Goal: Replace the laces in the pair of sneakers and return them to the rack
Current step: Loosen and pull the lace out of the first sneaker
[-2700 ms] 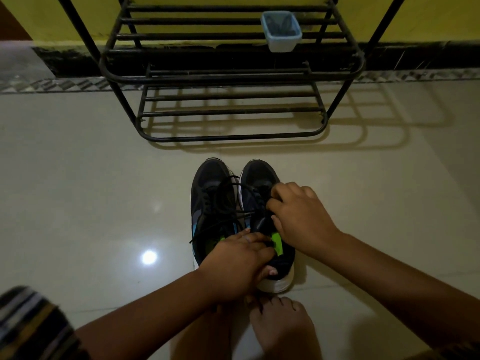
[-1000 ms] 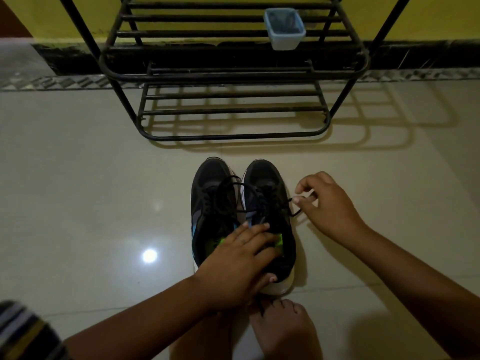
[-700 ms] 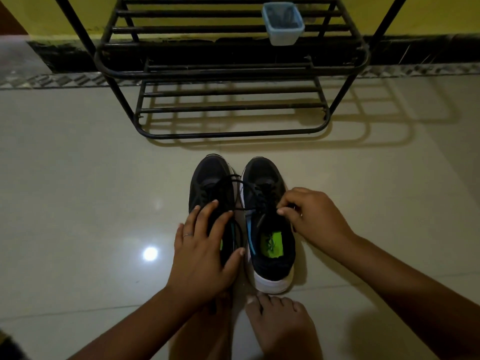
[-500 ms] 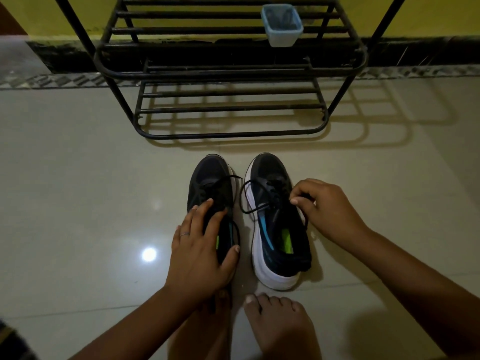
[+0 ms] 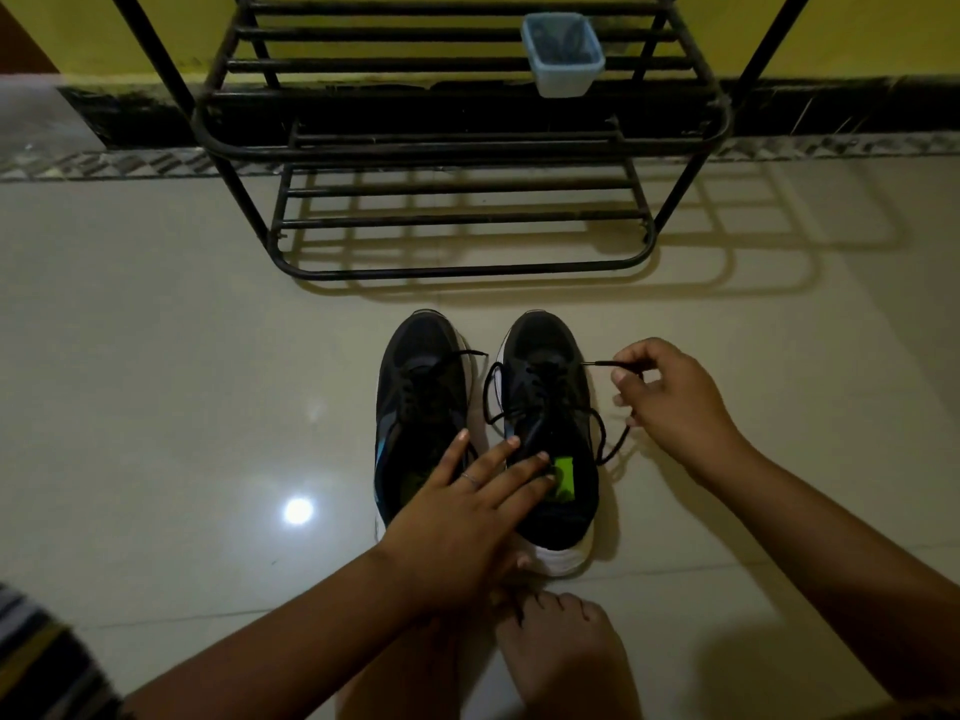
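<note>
Below the black metal rack (image 5: 457, 148), centre frame, the right hand (image 5: 670, 402) now pinches the right sneaker's (image 5: 550, 423) lace tip (image 5: 605, 363) — freshly drawn out; the left hand (image 5: 467, 517), fingers spread flat, presses both sneakers again — unlacing underway.

Scene dim, warm-toned overall. One round glare spot on the glossy floor (image 5: 156, 407) at left of centre. The rack (image 5: 457, 142) casts a sharp barred shadow to its right and behind. Wide-angle bending at frame edges. Striped cloth (image 5: 36, 662) at lower left is blurred; dark shoe detail is lost.
</note>
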